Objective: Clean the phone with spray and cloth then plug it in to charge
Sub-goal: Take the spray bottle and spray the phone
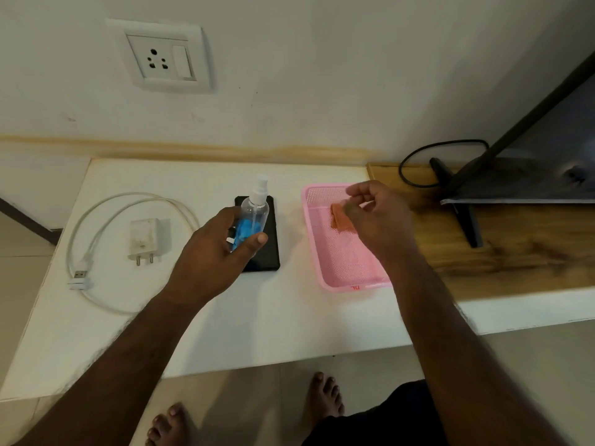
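Head view looks down on a white table [225, 317] set against a wall. Left hand [212, 259] grips a clear spray bottle [254, 214], fingers and thumb curled round its lower body. Bottle carries a blue label and a white pump top, which points toward the wall. Bottle is held over a black phone [269, 252] that lies flat on the table, screen dark; whether bottle and phone touch cannot be told.

Right hand [376, 217] is over a pink mesh basket [341, 272] just right of the phone. Its fingers are bent at an orange cloth [341, 218] in the basket. Motion blur hides the fingertips, so whether the hand pinches the cloth or only touches it cannot be told.

Left of the phone lies a white charger [145, 239], prongs toward the table's near edge. A white cable [106, 217] loops around the charger, its USB plug near the left edge of the table.

A white socket [159, 56] with a switch is mounted on the wall above the charger. To the right, a wooden shelf [515, 252] adjoins the table and bears a black screen [531, 162] on a stand, with a black lead curling behind it.

Bare feet stand on the tiled floor below the table's near edge.
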Demonstrator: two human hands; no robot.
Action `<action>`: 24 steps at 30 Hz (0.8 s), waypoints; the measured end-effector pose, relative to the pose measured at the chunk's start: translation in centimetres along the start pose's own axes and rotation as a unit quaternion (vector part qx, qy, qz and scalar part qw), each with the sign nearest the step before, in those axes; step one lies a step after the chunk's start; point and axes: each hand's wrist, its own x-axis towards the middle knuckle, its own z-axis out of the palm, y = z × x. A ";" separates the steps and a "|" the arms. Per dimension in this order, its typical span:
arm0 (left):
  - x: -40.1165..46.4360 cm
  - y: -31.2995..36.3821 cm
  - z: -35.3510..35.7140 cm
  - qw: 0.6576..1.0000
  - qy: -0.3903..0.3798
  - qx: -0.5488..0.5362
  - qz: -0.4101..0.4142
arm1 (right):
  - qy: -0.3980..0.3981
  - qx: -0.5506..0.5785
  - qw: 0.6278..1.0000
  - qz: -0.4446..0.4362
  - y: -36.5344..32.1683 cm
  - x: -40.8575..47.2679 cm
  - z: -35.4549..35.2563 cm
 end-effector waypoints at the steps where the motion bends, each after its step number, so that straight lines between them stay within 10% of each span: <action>1: 0.0 0.2 0.1 1.000 0.001 -0.024 -0.002 | 0.001 0.086 0.996 -0.005 -1.0 -0.5 0.4; 9: -0.4 2.1 0.9 0.983 -0.049 -0.173 0.031 | -0.200 0.226 0.953 -0.032 -5.1 -3.8 6.7; 14: -0.1 1.9 0.6 0.981 -0.047 -0.190 0.010 | -0.158 0.270 0.949 -0.022 -5.5 -3.2 7.4; 20: -0.5 1.1 0.1 0.997 0.021 0.041 -0.059 | -0.091 0.293 0.952 -0.014 -4.9 -1.7 7.1; 24: -1.1 0.9 0.1 0.993 0.077 0.087 0.021 | -0.061 0.311 0.948 -0.019 -4.1 -1.1 6.0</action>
